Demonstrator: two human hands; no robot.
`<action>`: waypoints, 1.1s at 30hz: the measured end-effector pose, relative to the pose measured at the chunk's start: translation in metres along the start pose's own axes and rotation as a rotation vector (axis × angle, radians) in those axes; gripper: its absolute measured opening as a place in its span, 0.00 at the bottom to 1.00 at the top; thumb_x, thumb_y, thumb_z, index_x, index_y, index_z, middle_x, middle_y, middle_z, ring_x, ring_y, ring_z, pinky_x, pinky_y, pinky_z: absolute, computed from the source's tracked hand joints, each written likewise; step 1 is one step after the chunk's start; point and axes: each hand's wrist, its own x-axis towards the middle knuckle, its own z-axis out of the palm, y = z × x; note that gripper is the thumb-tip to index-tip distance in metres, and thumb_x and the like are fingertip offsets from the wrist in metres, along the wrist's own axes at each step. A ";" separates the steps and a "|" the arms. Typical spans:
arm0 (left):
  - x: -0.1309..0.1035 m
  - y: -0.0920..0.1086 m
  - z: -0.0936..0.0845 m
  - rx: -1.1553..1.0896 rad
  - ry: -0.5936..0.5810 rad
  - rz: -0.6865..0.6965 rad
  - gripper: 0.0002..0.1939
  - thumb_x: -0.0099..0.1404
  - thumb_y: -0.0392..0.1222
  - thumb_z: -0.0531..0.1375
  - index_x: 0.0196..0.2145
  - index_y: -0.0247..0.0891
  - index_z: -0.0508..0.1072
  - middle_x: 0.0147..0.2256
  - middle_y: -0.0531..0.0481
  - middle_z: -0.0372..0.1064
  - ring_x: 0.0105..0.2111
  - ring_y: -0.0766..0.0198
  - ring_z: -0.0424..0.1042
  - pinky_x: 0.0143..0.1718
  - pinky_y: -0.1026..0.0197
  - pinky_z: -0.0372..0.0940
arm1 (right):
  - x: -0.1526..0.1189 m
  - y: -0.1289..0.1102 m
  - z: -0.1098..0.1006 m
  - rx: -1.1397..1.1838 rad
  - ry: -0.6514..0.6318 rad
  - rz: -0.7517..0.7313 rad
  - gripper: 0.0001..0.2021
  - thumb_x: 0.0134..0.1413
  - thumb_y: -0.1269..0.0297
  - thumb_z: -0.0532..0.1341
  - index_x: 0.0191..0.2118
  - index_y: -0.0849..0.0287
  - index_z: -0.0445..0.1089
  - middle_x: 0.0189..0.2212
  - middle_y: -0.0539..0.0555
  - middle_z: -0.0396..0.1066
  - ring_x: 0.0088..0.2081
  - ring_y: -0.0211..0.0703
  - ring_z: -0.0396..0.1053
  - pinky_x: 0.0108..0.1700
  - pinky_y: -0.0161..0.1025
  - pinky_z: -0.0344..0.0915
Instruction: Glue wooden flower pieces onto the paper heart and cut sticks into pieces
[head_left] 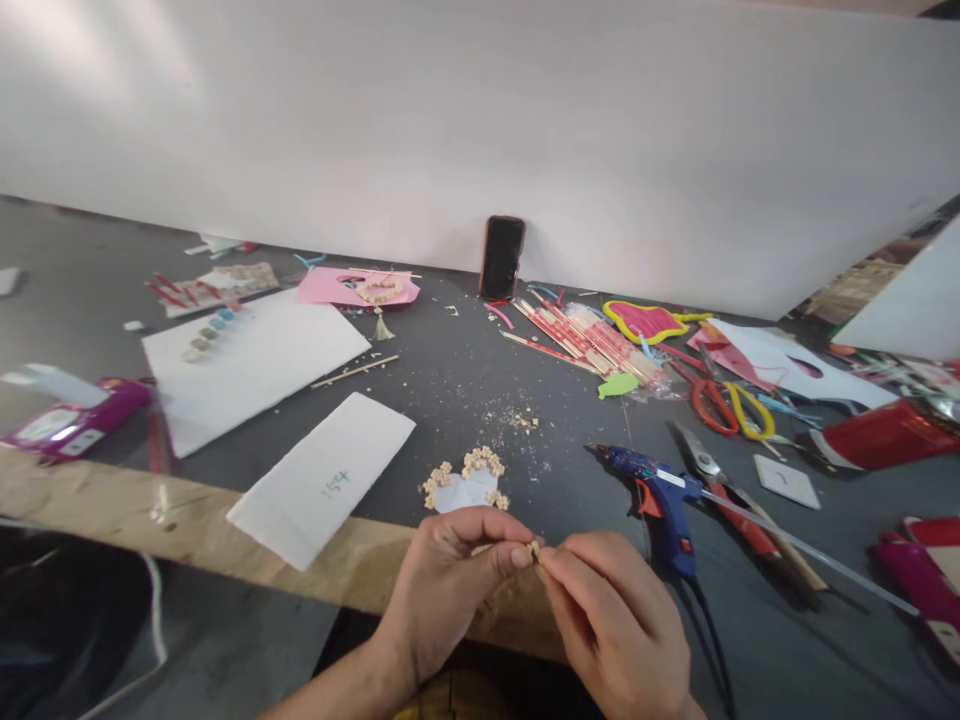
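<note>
Both my left hand (457,580) and right hand (619,610) are pinched nearly closed on one tiny beige piece (533,551); looks light, probably fragile, so fingertip edges only.

The small pale piece (533,550) is held up between the fingertips of the left hand (457,580) and the right hand (619,610), and its exact shape is partly hidden. Just beyond, the white card (465,492) is lying flat on the dark table (465,375), its near edge covered from view. Beige knobbly clusters (484,460) sit along its left, far and right edges.
</note>
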 end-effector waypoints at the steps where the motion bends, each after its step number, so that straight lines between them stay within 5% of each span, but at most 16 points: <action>1: 0.000 0.000 0.000 0.004 0.002 0.002 0.04 0.51 0.38 0.67 0.25 0.34 0.77 0.26 0.49 0.73 0.29 0.65 0.68 0.34 0.65 0.63 | 0.000 0.000 0.000 0.005 0.003 0.008 0.17 0.46 0.80 0.62 0.43 0.58 0.69 0.30 0.53 0.71 0.31 0.39 0.70 0.33 0.36 0.68; 16: -0.001 0.002 -0.004 -0.022 -0.097 -0.076 0.11 0.54 0.45 0.65 0.31 0.35 0.78 0.27 0.48 0.74 0.27 0.66 0.68 0.32 0.65 0.62 | 0.004 -0.002 -0.004 0.138 -0.007 0.230 0.08 0.51 0.74 0.59 0.36 0.55 0.68 0.30 0.50 0.70 0.29 0.34 0.71 0.31 0.28 0.68; 33: -0.001 0.003 -0.004 -0.114 -0.157 -0.201 0.09 0.53 0.43 0.66 0.26 0.33 0.77 0.24 0.50 0.70 0.24 0.70 0.64 0.29 0.67 0.59 | 0.006 -0.004 -0.003 0.174 -0.047 0.180 0.08 0.50 0.76 0.59 0.36 0.58 0.69 0.30 0.52 0.69 0.31 0.33 0.70 0.33 0.28 0.68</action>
